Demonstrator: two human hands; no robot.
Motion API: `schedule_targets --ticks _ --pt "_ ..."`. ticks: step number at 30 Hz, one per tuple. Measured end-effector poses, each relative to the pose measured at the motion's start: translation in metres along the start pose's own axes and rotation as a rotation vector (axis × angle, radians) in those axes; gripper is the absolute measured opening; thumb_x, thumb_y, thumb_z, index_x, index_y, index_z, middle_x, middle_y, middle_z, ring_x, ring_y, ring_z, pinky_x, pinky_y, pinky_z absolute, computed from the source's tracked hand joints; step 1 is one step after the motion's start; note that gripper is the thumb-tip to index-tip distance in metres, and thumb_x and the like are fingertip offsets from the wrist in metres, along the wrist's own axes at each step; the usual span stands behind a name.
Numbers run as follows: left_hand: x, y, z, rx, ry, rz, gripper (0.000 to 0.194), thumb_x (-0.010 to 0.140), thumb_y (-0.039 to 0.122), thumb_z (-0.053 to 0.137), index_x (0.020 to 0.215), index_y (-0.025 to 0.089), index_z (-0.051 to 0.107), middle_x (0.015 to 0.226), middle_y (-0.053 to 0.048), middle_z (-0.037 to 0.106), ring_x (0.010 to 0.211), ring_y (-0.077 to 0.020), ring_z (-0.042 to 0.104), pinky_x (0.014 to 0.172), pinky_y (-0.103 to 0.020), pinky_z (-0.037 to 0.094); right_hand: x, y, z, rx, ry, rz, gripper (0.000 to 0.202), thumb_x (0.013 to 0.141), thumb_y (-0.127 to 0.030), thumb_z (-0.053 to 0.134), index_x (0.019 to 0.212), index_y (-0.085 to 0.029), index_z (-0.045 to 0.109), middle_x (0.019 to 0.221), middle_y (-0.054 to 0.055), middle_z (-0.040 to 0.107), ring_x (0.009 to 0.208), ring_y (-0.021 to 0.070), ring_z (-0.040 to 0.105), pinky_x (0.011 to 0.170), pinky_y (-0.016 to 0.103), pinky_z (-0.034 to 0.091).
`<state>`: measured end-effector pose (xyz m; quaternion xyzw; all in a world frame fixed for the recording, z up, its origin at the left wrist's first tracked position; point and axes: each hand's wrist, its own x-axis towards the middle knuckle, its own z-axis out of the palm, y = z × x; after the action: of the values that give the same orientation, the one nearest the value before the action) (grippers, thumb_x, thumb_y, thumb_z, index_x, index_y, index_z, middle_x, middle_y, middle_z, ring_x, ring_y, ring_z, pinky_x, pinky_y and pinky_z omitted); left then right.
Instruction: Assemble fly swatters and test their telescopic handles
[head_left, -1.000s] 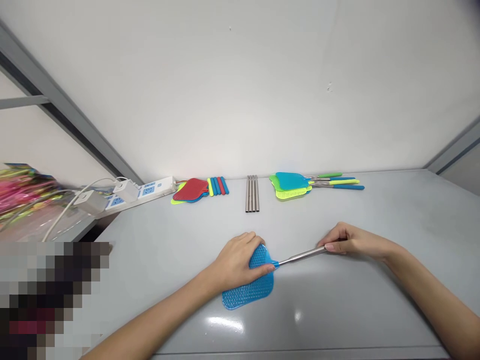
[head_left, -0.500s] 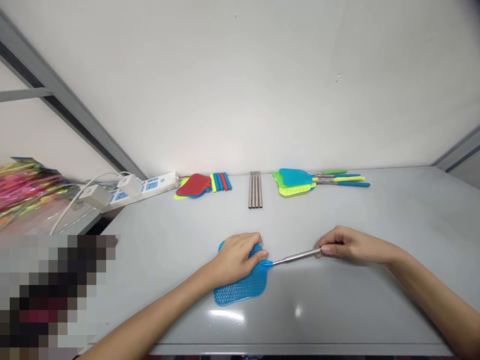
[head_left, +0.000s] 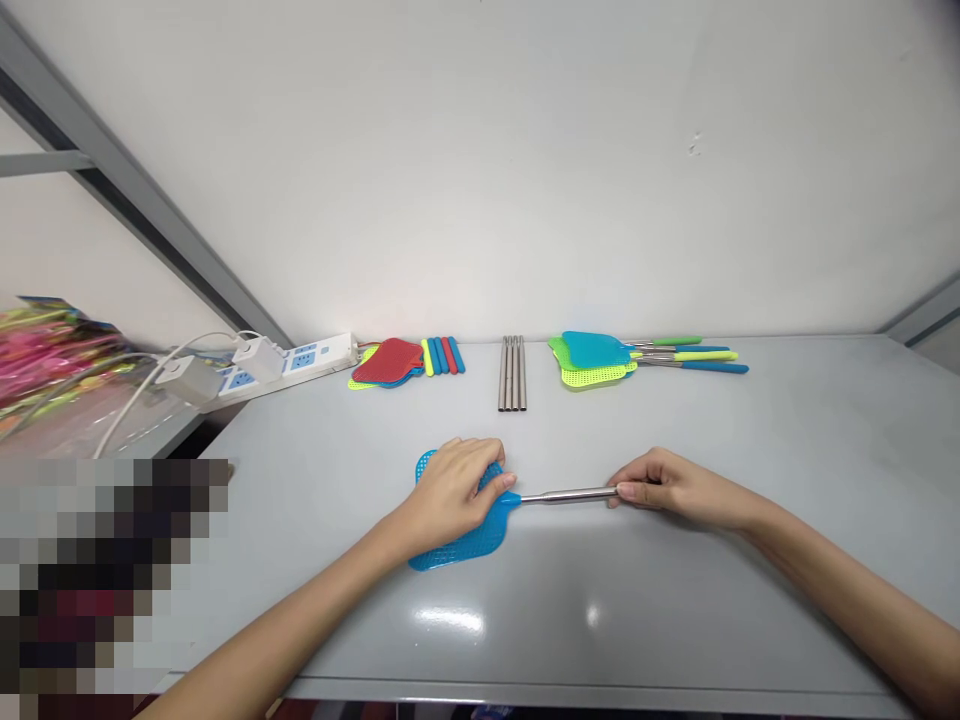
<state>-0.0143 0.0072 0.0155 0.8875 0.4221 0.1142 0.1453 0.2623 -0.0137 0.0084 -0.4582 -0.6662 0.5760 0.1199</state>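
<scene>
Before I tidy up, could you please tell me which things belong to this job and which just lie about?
Job, judging by matching parts:
blue fly-swatter head under left hand
metal rod pinched by right hand
four loose rods
five handle grips
stacked swatter heads
assembled fly swatters

Apparently just lying about:
power strip
two white adapters
blurred bagged bundle, perhaps

Blue mesh paddle [head_left: 476, 545], silver rod [head_left: 577, 495]

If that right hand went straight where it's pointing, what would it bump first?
Following the metal rod it holds, the right hand would probably meet the blue swatter head first, at its narrow neck, with the left hand close behind. Exact depth is hard to judge.
</scene>
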Motion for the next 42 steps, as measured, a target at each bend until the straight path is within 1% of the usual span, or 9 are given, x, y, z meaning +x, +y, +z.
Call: schedule_targets --ticks 3,6,12,17,24,31,36,39,42 --pt "0.000 0.002 -0.001 0.007 0.014 -0.003 0.025 0.087 0.039 0.031 0.075 0.019 0.043 0.069 0.003 0.051 0.063 -0.0125 0.045 0.064 -0.027 0.031 0.002 0.004 -0.002 0.051 -0.021 0.026 0.047 0.076 -0.055 0.045 0.078 -0.011 0.062 0.052 -0.005 0.024 0.049 0.0077 0.018 0.047 0.023 0.014" --pt "0.002 0.004 0.000 0.010 0.010 -0.016 0.025 0.086 0.039 0.032 0.076 0.020 0.044 0.069 0.003 0.052 0.063 -0.0128 0.046 0.064 -0.028 0.032 0.002 0.006 -0.003 0.097 -0.031 0.064 0.046 0.075 -0.054 0.047 0.080 -0.011 0.063 0.051 -0.006 0.023 0.048 0.0073 0.017 0.046 0.024 0.013" --pt "0.005 -0.001 0.002 0.014 -0.030 0.008 0.023 0.085 0.038 0.036 0.075 0.020 0.047 0.071 0.001 0.054 0.067 -0.0141 0.049 0.066 -0.027 0.035 -0.005 0.005 -0.016 0.016 -0.068 0.079 0.044 0.074 -0.055 0.048 0.074 -0.013 0.062 0.051 -0.006 0.025 0.047 0.0075 0.019 0.046 0.024 0.015" --pt "0.007 -0.007 -0.004 -0.005 -0.011 -0.026 0.026 0.086 0.039 0.032 0.074 0.019 0.044 0.067 0.002 0.051 0.065 -0.0137 0.048 0.060 -0.025 0.034 -0.016 0.010 -0.026 -0.039 -0.012 0.095 0.043 0.074 -0.055 0.048 0.071 -0.014 0.062 0.052 -0.005 0.024 0.050 0.0084 0.018 0.048 0.025 0.013" --pt "0.008 -0.001 -0.005 -0.122 0.000 -0.029 0.030 0.087 0.042 0.028 0.075 0.019 0.044 0.068 0.002 0.049 0.065 -0.0129 0.046 0.060 -0.025 0.035 -0.015 0.009 -0.013 0.059 0.042 0.055 0.048 0.076 -0.057 0.045 0.079 -0.013 0.065 0.051 -0.005 0.022 0.049 0.0080 0.017 0.047 0.025 0.013" --pt "0.007 0.000 -0.006 -0.194 -0.005 -0.042 0.029 0.086 0.042 0.030 0.075 0.019 0.043 0.069 0.002 0.050 0.066 -0.0126 0.046 0.060 -0.024 0.036 -0.009 0.006 -0.007 0.082 0.036 0.019 0.047 0.076 -0.057 0.044 0.079 -0.013 0.064 0.050 -0.006 0.022 0.048 0.0080 0.017 0.047 0.025 0.013" --pt "0.007 0.000 -0.006 -0.146 -0.012 -0.044 0.028 0.087 0.042 0.030 0.075 0.020 0.042 0.068 0.003 0.049 0.064 -0.0125 0.045 0.060 -0.024 0.034 -0.010 0.003 -0.006 -0.029 0.040 -0.034 0.039 0.079 -0.050 0.044 0.071 -0.015 0.060 0.054 -0.005 0.021 0.050 0.0086 0.017 0.047 0.025 0.014" --pt "0.006 0.002 -0.003 -0.054 -0.037 0.001 0.026 0.087 0.039 0.031 0.074 0.019 0.041 0.067 0.003 0.049 0.064 -0.0125 0.045 0.061 -0.025 0.033 -0.012 -0.009 -0.006 -0.191 0.066 -0.079 0.037 0.080 -0.043 0.044 0.056 -0.016 0.050 0.056 -0.003 0.022 0.052 0.0091 0.019 0.048 0.024 0.016" --pt "0.004 0.005 0.002 0.021 -0.058 0.056 0.024 0.087 0.035 0.032 0.072 0.019 0.041 0.068 0.002 0.048 0.064 -0.0126 0.045 0.064 -0.026 0.033 -0.010 -0.017 -0.005 -0.318 0.098 -0.107 0.036 0.082 -0.038 0.041 0.054 -0.016 0.047 0.055 -0.003 0.027 0.052 0.0092 0.023 0.048 0.023 0.019"
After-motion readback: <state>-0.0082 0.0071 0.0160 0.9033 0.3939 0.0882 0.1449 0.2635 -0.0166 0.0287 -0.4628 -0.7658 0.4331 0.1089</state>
